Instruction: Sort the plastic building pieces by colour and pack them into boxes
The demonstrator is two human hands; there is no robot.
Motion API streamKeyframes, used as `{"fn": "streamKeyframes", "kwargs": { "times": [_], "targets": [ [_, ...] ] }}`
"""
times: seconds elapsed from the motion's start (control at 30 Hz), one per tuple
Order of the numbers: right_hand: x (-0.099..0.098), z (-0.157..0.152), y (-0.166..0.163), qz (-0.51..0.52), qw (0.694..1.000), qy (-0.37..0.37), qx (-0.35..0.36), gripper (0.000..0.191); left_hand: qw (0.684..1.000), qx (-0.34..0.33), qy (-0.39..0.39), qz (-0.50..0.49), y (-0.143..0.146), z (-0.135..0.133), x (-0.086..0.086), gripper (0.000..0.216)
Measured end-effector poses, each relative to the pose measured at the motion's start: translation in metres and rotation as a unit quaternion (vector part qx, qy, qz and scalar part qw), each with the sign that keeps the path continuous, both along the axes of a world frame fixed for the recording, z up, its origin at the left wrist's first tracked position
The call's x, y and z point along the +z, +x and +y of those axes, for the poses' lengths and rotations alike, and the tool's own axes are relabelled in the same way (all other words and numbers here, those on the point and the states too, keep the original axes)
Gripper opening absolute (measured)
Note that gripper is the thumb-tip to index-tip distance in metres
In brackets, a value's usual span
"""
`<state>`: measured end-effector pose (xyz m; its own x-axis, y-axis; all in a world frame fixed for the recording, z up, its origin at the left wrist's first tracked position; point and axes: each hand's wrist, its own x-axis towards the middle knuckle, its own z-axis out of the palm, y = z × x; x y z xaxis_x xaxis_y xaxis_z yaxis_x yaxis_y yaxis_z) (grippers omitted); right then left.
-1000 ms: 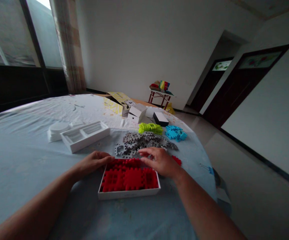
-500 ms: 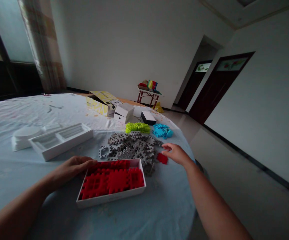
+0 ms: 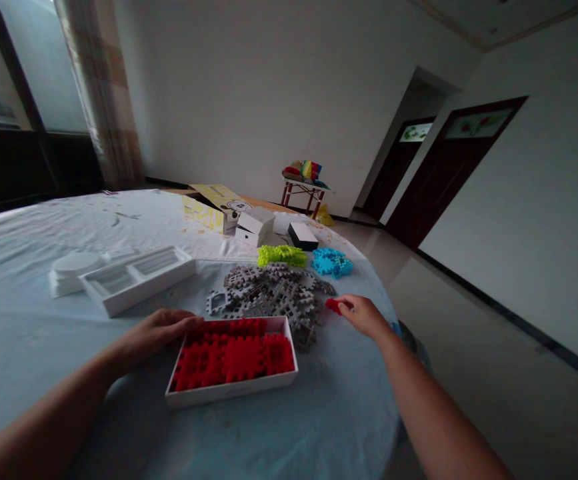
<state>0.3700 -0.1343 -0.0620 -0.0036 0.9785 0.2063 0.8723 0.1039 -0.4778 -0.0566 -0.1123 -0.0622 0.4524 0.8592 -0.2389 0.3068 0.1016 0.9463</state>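
Observation:
A white box (image 3: pixel 233 393) holds rows of red interlocking plastic pieces (image 3: pixel 243 357) with toothed edges. My left hand (image 3: pixel 171 325) grips the box's far left corner, some fingers hidden behind the wall. Pinched between the fingers of my right hand (image 3: pixel 361 313) is a single red interlocking piece (image 3: pixel 333 305), just right of the pile. Behind the box spreads a heap of grey interlocking pieces (image 3: pixel 273 293). Lime-green pieces (image 3: pixel 281 255) and blue pieces (image 3: pixel 332 263) lie in separate piles beyond it.
To the left stand a white divided tray (image 3: pixel 141 289) and stacked white shapes (image 3: pixel 71 272). Farther back are a yellow-and-white carton (image 3: pixel 209 212), an opened white box (image 3: pixel 255 228) and a black-and-white box (image 3: pixel 303 236). The round table's edge (image 3: pixel 391 300) curves past my right arm.
My right hand has closed on the red piece that lay on the cloth right of the grey heap and raised it slightly. My left hand stays at the box; the view has shifted a little.

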Motion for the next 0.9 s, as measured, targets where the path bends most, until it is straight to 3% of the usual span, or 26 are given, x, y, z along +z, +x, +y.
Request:
{"fn": "streamKeyframes", "kwargs": {
  "times": [0.17, 0.33, 0.43, 0.67, 0.9],
  "targets": [
    [0.015, -0.005, -0.014, 0.023, 0.991, 0.131, -0.02, 0.026, 1.0, -0.011, -0.014, -0.012, 0.0, 0.001, 0.003, 0.044],
    [0.05, -0.017, -0.071, 0.089, 0.98, 0.134, 0.116, 0.023, 1.0, 0.009, -0.004, 0.004, 0.002, -0.001, 0.007, 0.044],
    [0.06, -0.022, -0.105, 0.085, 0.971, 0.113, 0.193, 0.021, 1.0, 0.009, -0.007, 0.008, 0.003, -0.001, 0.008, 0.045],
    [0.048, -0.022, -0.131, 0.048, 0.962, 0.055, 0.265, 0.019, 1.0, -0.014, -0.017, -0.011, 0.001, 0.001, 0.003, 0.043],
    [0.045, -0.015, -0.13, 0.083, 0.975, 0.082, 0.187, 0.02, 1.0, -0.017, -0.02, -0.013, 0.001, 0.001, 0.005, 0.043]
  ]
}}
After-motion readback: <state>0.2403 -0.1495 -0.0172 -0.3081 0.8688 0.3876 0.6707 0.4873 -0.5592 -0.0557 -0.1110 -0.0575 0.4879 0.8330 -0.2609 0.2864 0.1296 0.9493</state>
